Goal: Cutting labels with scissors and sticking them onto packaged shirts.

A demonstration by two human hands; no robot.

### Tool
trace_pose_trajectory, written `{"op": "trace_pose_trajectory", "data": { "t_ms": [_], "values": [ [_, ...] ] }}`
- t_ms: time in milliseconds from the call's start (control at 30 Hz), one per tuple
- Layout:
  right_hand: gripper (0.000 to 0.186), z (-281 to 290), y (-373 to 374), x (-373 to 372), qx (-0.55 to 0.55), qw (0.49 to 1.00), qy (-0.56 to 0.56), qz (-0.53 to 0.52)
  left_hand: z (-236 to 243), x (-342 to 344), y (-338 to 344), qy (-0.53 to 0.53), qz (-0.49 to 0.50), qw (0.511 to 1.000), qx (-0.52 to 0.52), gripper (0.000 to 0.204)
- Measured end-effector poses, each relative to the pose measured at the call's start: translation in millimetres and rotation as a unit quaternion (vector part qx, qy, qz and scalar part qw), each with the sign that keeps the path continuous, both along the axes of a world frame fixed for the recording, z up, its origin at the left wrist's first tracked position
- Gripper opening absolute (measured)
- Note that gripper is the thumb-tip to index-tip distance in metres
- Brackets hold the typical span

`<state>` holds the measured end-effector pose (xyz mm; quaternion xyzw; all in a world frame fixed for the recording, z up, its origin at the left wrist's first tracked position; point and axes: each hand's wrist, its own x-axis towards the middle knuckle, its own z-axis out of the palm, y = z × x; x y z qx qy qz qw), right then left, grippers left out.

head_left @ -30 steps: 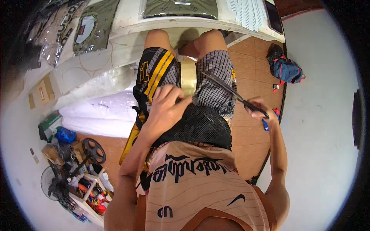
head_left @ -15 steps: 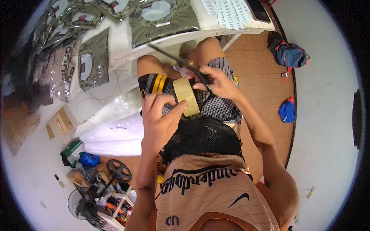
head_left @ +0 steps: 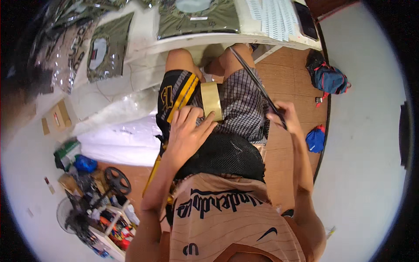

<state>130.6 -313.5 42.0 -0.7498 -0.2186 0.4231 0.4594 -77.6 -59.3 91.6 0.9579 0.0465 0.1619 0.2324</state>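
A roll of tan packing tape (head_left: pixel 211 99) rests over my lap, between the thighs of my dark patterned shorts (head_left: pixel 242 102). My left hand (head_left: pixel 188 130) grips the near edge of the roll, its thumb and fingers pressed there. Off to the right, beyond my thigh, my right hand (head_left: pixel 286 115) is closed round the near end of long, dark scissors (head_left: pixel 256 83). They are seen nearly edge-on, their tip slanting away to the far left, near my right knee. The scissors and the tape are apart.
Ahead stands a white table (head_left: pixel 142 41) bearing folded camouflage shirts in clear plastic (head_left: pixel 198 22), printed label sheets (head_left: pixel 273 19) and a dark phone (head_left: pixel 305 19). A backpack (head_left: pixel 329 78) and a blue bag (head_left: pixel 315 139) lie on the right floor. Clutter fills the lower left.
My right hand has swung right with the scissors, away from the tape roll. My left hand keeps its hold on the roll. The view has shifted slightly.
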Motion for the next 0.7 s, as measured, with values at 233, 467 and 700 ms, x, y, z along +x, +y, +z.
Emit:
{"op": "trace_pose_trajectory", "data": {
  "t_ms": [233,467,700],
  "values": [
    [0.043,7.0,-53.1,8.4,0.010,0.962,0.237,0.132,-6.8,-16.2,-8.6,0.089,-0.017,0.996,0.016,0.036],
    [0.047,-9.1,-14.9,52.2,-0.033,0.905,0.288,0.310,-11.7,-23.1,-12.9,0.164,-0.015,0.986,-0.035,0.035],
    [0.044,-0.7,35.0,71.5,-0.074,0.883,0.251,0.389,-14.8,-30.3,-10.5,0.173,-0.006,0.985,-0.021,0.035]
  ]
}}
